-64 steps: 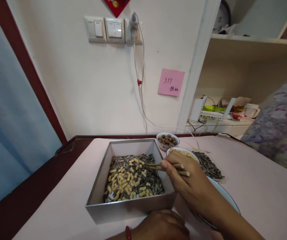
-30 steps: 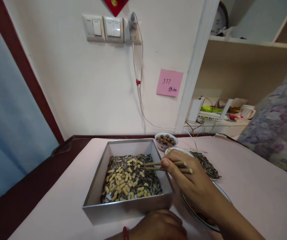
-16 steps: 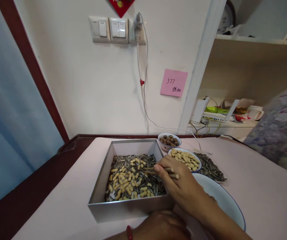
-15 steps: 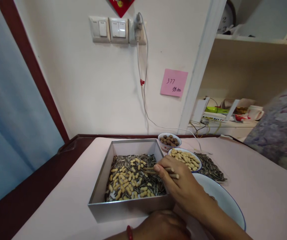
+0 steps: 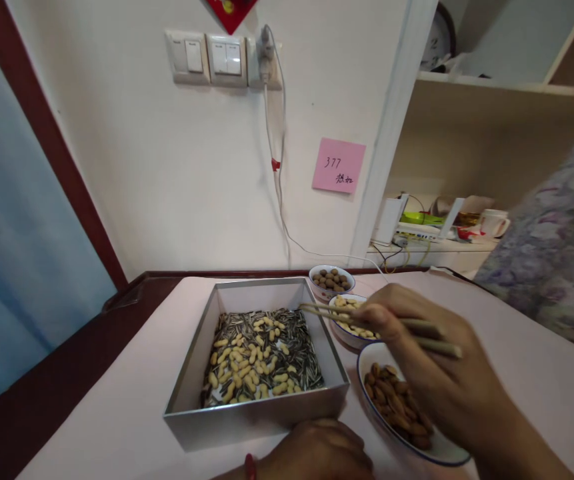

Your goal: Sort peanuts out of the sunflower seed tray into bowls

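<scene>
My right hand [image 5: 441, 373] is closed round a pair of wooden chopsticks [image 5: 347, 317], raised above the bowls; their tips reach over the right wall of the metal tray. The square metal tray [image 5: 187, 373] holds sunflower seeds mixed with pale peanuts [image 5: 247, 367]. Whether anything is pinched in the chopstick tips I cannot make out. My left hand [image 5: 317, 453] rests curled at the tray's near edge, a red bracelet on its wrist. A blue-rimmed bowl of brown almonds [image 5: 397, 410] lies under my right hand.
A bowl of pale peanuts [image 5: 351, 327] and a small bowl of brown nuts [image 5: 331, 281] stand right of the tray. A white cable [image 5: 279, 180] hangs from the wall socket. A pink note [image 5: 339, 165] is stuck on the wall. Patterned fabric [image 5: 557, 267] sits at right.
My right hand lifted the chopsticks out of the tray and moved right and up, over the bowls. The almonds in the near bowl now show. The left hand stayed put.
</scene>
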{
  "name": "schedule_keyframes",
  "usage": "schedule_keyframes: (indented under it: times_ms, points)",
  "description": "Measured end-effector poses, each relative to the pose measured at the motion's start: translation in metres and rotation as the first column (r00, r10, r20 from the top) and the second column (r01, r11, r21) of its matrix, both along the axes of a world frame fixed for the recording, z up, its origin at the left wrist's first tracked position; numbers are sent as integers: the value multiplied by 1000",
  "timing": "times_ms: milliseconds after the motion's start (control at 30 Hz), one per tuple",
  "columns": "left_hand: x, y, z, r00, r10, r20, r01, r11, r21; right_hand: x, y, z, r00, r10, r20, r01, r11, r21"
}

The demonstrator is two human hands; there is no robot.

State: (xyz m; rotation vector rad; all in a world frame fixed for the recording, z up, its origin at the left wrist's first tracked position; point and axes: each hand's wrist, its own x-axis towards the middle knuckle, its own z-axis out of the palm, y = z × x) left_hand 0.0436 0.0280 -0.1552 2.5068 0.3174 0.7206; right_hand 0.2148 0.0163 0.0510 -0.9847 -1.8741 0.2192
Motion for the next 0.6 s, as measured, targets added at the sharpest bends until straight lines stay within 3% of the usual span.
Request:
schedule_keyframes:
  times_ms: [67, 133, 233, 300, 467, 600]
  points:
    - [0, -1, 3, 1000, 14, -9, -14, 999, -39, 19, -5, 10, 989, -148, 0, 147, 979, 141]
    - [1, -2, 3, 999, 31, -14, -32, 997, -64, 37, -8, 17, 953, -304, -11, 296, 922, 249]
    - [2, -1, 1, 999, 38, 31, -36, 997, -74, 57, -8, 23, 872, -488, 19, 460, 835, 303]
    - [2, 0, 1, 996, 30, 80, -24, 997, -75, 64, -5, 25, 837, -542, 77, 493, 807, 325]
    - [1, -2, 13, 996, 35, 76, -29, 996, -86, 54, -6, 25, 858, -513, -11, 487, 807, 334]
    - [0, -4, 19, 998, 34, 59, -27, 993, -114, 29, -10, 18, 952, -273, -140, 300, 925, 232]
